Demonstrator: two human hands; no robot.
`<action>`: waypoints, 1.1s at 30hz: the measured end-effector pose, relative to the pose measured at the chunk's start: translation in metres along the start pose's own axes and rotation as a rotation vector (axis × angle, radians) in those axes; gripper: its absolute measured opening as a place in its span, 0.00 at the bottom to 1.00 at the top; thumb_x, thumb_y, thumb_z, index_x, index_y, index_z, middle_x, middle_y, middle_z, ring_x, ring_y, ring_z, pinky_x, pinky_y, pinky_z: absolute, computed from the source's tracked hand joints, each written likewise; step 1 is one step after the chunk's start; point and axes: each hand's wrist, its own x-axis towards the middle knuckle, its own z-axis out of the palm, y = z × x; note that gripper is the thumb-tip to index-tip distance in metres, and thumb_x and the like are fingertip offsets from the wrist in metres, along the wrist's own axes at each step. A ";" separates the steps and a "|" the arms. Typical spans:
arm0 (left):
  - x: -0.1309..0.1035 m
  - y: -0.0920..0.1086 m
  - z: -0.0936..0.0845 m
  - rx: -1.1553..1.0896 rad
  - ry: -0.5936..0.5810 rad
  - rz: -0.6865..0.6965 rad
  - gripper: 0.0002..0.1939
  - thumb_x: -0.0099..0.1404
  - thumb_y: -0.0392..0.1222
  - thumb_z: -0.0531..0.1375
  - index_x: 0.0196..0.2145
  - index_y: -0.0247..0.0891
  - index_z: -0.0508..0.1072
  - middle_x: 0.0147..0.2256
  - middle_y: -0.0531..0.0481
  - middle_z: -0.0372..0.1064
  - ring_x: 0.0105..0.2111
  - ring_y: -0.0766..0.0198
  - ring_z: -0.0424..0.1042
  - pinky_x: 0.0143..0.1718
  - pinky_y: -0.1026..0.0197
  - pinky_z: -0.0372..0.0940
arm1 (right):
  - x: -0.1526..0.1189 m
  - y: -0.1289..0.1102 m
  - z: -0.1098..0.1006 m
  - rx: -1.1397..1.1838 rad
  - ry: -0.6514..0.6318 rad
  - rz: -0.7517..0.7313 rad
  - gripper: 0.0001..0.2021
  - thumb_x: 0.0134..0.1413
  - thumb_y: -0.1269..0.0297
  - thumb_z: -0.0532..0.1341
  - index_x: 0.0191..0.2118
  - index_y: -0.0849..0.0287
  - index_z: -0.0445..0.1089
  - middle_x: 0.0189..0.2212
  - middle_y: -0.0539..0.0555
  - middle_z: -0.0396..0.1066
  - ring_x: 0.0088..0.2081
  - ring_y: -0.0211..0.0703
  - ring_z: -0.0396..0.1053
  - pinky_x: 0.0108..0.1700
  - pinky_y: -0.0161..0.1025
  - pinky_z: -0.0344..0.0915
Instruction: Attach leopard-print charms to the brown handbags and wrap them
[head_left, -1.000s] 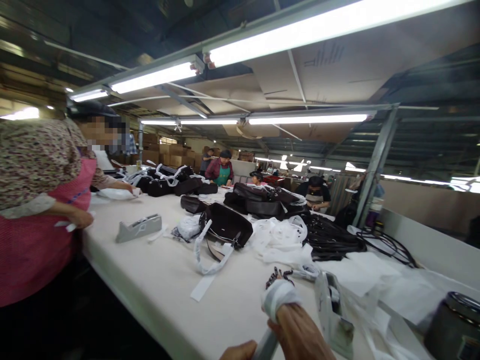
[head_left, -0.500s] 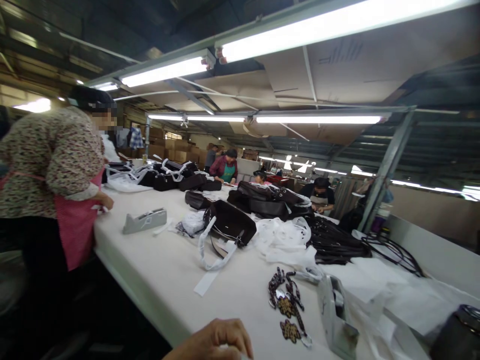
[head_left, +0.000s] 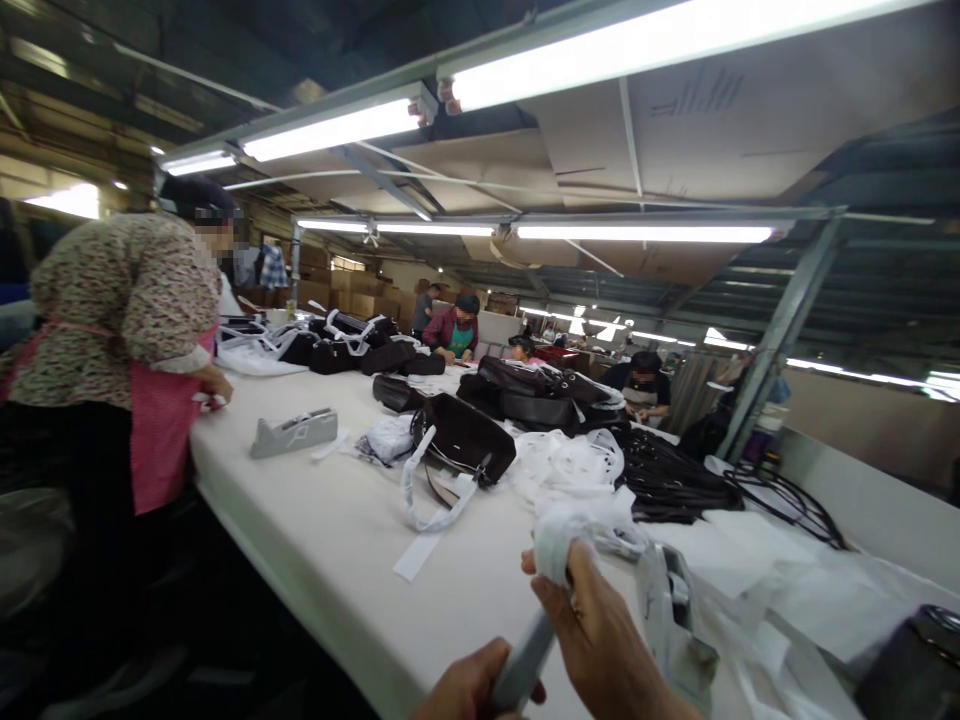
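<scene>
At the lower middle of the head view, my left hand is closed around the lower part of a grey strap. My right hand grips a bunched white wrapping strip at the strap's upper end, fingers curled round it. Both hands are above the near part of the white table. Beyond them lies a dark handbag whose handle is wrapped in white. A grey tape dispenser stands just right of my right hand.
Piled dark bags and loose white strips cover the table's middle. Dark straps lie to the right, near white sheets. Another tape dispenser stands left. A co-worker leans at the left edge; others work farther back.
My right hand has come into view, with the strap and white strip now showing between my hands. The beaded chains with patterned charms are now hidden behind them. The left co-worker shifted slightly right.
</scene>
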 end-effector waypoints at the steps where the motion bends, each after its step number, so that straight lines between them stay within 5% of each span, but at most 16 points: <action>1: -0.006 0.007 -0.007 0.043 -0.003 -0.019 0.14 0.53 0.40 0.61 0.39 0.38 0.71 0.26 0.57 0.58 0.25 0.69 0.55 0.27 0.65 0.51 | -0.004 0.008 0.003 -0.126 -0.067 -0.085 0.08 0.65 0.61 0.51 0.38 0.57 0.64 0.35 0.57 0.72 0.38 0.50 0.69 0.41 0.43 0.65; 4: -0.023 0.020 -0.028 0.223 0.047 -0.030 0.12 0.53 0.37 0.61 0.37 0.38 0.72 0.28 0.57 0.62 0.27 0.68 0.59 0.27 0.66 0.51 | -0.018 0.024 0.009 -0.395 -0.287 -0.240 0.06 0.63 0.62 0.54 0.36 0.58 0.63 0.32 0.56 0.69 0.34 0.49 0.66 0.38 0.43 0.62; 8: -0.024 0.018 -0.052 0.339 0.094 -0.017 0.12 0.55 0.39 0.62 0.38 0.38 0.72 0.26 0.58 0.62 0.27 0.68 0.60 0.28 0.66 0.52 | -0.032 0.014 0.009 -0.453 -0.569 -0.153 0.13 0.61 0.53 0.58 0.36 0.59 0.64 0.33 0.56 0.69 0.33 0.46 0.65 0.35 0.40 0.58; 11: -0.011 0.011 -0.065 0.200 -0.024 -0.085 0.11 0.55 0.43 0.63 0.36 0.36 0.70 0.24 0.58 0.61 0.24 0.69 0.58 0.26 0.66 0.52 | -0.033 -0.007 0.006 -0.214 -0.740 0.046 0.16 0.65 0.52 0.51 0.33 0.59 0.64 0.28 0.52 0.67 0.27 0.39 0.61 0.31 0.36 0.55; 14: 0.001 0.007 -0.072 0.135 -0.097 -0.005 0.13 0.58 0.48 0.62 0.32 0.34 0.71 0.27 0.54 0.64 0.27 0.67 0.62 0.30 0.65 0.57 | -0.030 -0.026 0.003 0.317 -0.806 0.371 0.25 0.66 0.44 0.45 0.32 0.60 0.65 0.21 0.48 0.63 0.22 0.35 0.59 0.27 0.33 0.55; 17: 0.006 0.006 -0.072 0.159 -0.062 0.134 0.20 0.66 0.55 0.55 0.31 0.34 0.72 0.32 0.50 0.66 0.32 0.65 0.63 0.37 0.64 0.59 | -0.027 -0.036 0.005 0.863 -0.663 0.605 0.29 0.63 0.40 0.46 0.33 0.62 0.68 0.14 0.44 0.57 0.18 0.34 0.55 0.30 0.36 0.63; 22: 0.005 -0.002 -0.052 0.038 0.172 0.063 0.28 0.71 0.60 0.44 0.28 0.35 0.67 0.24 0.54 0.61 0.25 0.67 0.59 0.29 0.64 0.56 | -0.010 -0.043 0.004 1.336 -0.411 0.818 0.27 0.63 0.43 0.50 0.33 0.64 0.71 0.13 0.43 0.54 0.17 0.32 0.52 0.43 0.43 0.69; 24: 0.004 -0.007 -0.038 -0.095 0.233 0.072 0.28 0.71 0.60 0.42 0.32 0.35 0.68 0.23 0.54 0.62 0.23 0.67 0.60 0.27 0.64 0.56 | 0.003 -0.046 -0.003 1.402 -0.322 0.773 0.26 0.63 0.44 0.51 0.36 0.65 0.72 0.17 0.44 0.58 0.19 0.33 0.57 0.50 0.45 0.67; 27: 0.004 -0.013 -0.013 -0.288 0.174 0.089 0.22 0.70 0.60 0.48 0.43 0.36 0.65 0.22 0.58 0.58 0.19 0.70 0.55 0.22 0.66 0.53 | 0.024 -0.048 -0.016 1.429 -0.117 0.626 0.19 0.63 0.50 0.55 0.41 0.62 0.72 0.26 0.48 0.65 0.28 0.36 0.66 0.57 0.47 0.63; 30: 0.003 -0.012 0.007 -0.362 0.083 0.094 0.20 0.67 0.53 0.56 0.49 0.36 0.62 0.21 0.62 0.53 0.19 0.72 0.51 0.21 0.68 0.50 | 0.040 -0.047 -0.025 1.355 0.051 0.535 0.13 0.61 0.56 0.59 0.45 0.59 0.70 0.33 0.50 0.70 0.38 0.40 0.70 0.58 0.48 0.62; 33: 0.001 -0.007 0.017 -0.344 0.067 0.071 0.20 0.64 0.44 0.60 0.51 0.38 0.61 0.24 0.60 0.57 0.20 0.73 0.54 0.22 0.69 0.52 | 0.046 -0.042 -0.025 1.142 0.091 0.447 0.14 0.59 0.56 0.60 0.46 0.58 0.69 0.38 0.52 0.72 0.41 0.43 0.71 0.55 0.48 0.63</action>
